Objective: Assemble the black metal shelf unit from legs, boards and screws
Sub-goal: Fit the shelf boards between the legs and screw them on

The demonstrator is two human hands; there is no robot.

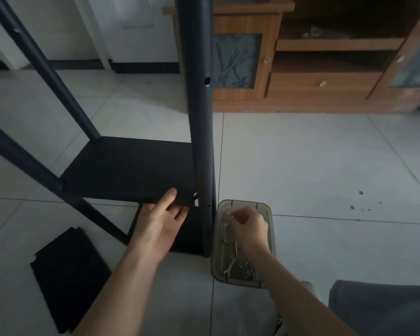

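Loose board: a black board lay flat on the tiled floor at lower left, apart from the frame.
Left legs: two black tube legs slanted up and away to the left, the nearer one running down to the floor just left of the left hand.
Fitted board: a black shelf board sat between the legs, raised off the floor, its near edge at the left hand.
Left hand: the left hand held the near edge of the fitted board, thumb on top, fingers curled underneath.
Lower board: another black board lay low beneath the fitted one, mostly hidden by the hand and leg.
Front leg: a thick black tube leg stood upright just right of the left hand, with screw holes along its side and its foot on the floor.
Parts box: a translucent plastic box sat on the floor just right of the front leg, holding screws, small nuts and a wrench.
Right hand: the right hand hovered over the box, fingers pinched together on what looked like a small screw.
Background: a wooden cabinet with glass doors stood against the far wall.
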